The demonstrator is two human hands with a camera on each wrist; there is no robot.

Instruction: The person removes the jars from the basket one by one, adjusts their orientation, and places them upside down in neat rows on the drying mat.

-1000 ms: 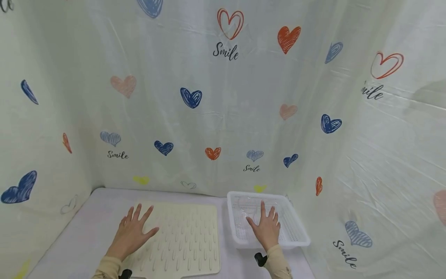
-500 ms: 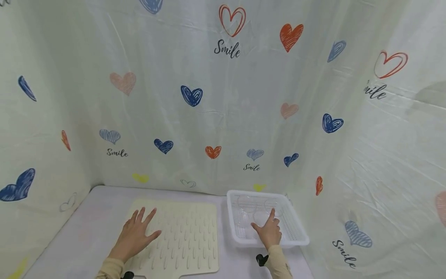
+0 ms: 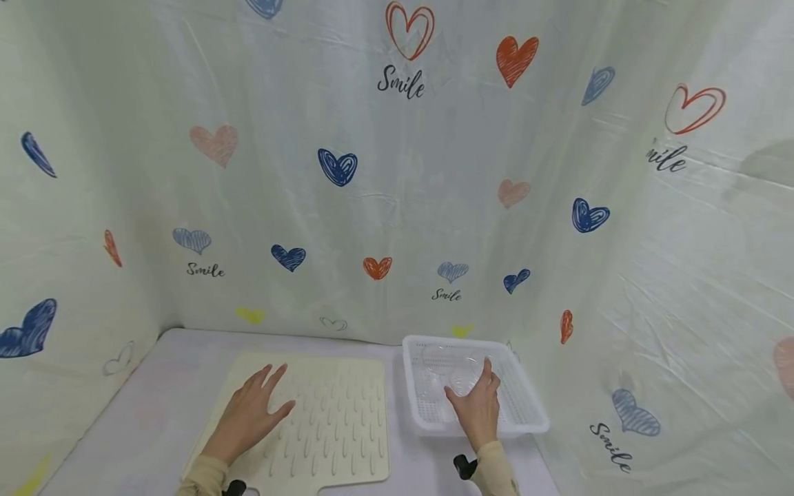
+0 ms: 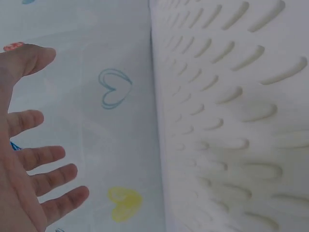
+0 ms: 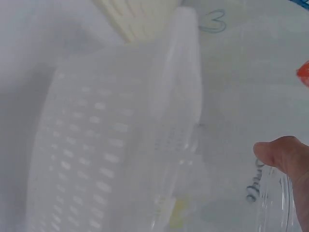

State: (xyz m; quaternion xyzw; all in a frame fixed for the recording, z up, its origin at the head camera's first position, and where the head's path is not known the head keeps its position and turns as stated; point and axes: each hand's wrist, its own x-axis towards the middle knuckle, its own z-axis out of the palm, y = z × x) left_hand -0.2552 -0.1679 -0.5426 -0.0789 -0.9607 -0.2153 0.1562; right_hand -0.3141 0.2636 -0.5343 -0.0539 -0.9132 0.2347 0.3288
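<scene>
Over the white perforated plastic basket [image 3: 524,406] my right hand [image 3: 480,412] grips a clear cup [image 3: 465,375] between thumb and fingers. In the right wrist view, the thumb [image 5: 280,151] lies against the transparent wall of that cup [image 5: 276,205]; the fingers are out of sight there. Another round clear rim [image 3: 437,359] shows inside the basket, to the left. My left hand [image 3: 248,413] hovers above the left part of a cream draining board [image 3: 335,413] with raised oblong ridges. Its fingers are spread, and nothing is in it.
A pale lilac cloth [image 3: 149,413] covers the table. White curtains [image 3: 397,207] printed with hearts and "Smile" surround the back and both sides. The board's front edge has a short protruding lip [image 3: 291,488].
My right hand has gone from spread fingers over the basket to gripping a clear cup, which has shifted slightly. My left hand has drifted a little to the right, staying spread.
</scene>
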